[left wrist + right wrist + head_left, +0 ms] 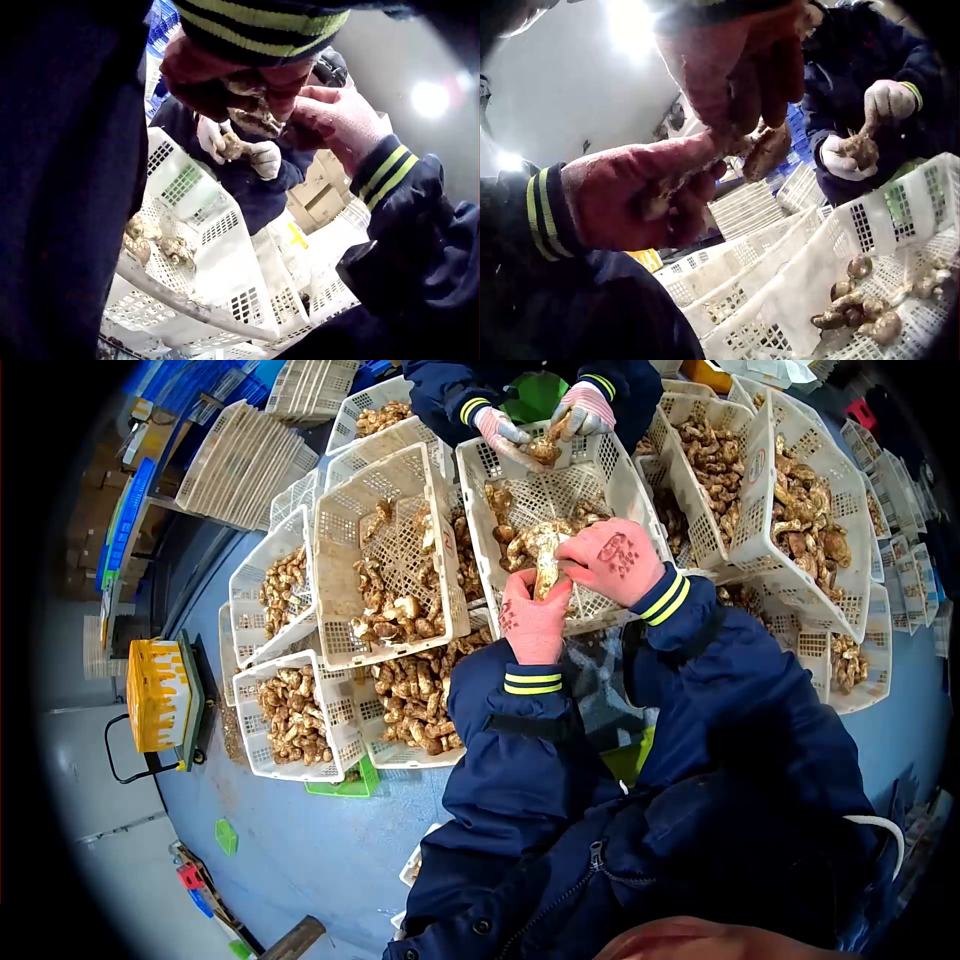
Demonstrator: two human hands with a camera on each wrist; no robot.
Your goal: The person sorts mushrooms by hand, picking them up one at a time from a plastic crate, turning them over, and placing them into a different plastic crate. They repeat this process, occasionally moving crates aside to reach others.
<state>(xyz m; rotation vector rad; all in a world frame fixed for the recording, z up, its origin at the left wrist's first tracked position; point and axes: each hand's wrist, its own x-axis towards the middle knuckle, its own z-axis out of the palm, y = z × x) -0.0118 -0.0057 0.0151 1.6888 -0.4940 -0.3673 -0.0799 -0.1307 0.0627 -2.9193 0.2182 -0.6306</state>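
Note:
Both my hands wear pink gloves over a white plastic crate (610, 470). My left hand (533, 622) grips the stem of a mushroom (546, 540), whose pale cap points away from me. At its side, my right hand (618, 563) pinches the mushroom with curled thumb and fingertips; whether a small tool is also in that hand I cannot tell. In the right wrist view the brown mushroom (769, 152) shows just beyond my fingers. More mushrooms (870, 307) lie in the crate below. In the left wrist view, the left hand (232, 82) partly hides the held mushroom.
Opposite me, a person's white-gloved hands (500, 432) hold another mushroom (545, 450) over the crate's far end. Crates of mushrooms stand left (330, 600) and right (765, 550). Stacked empty crates (235, 465) and a yellow box on a cart (160, 695) are farther left.

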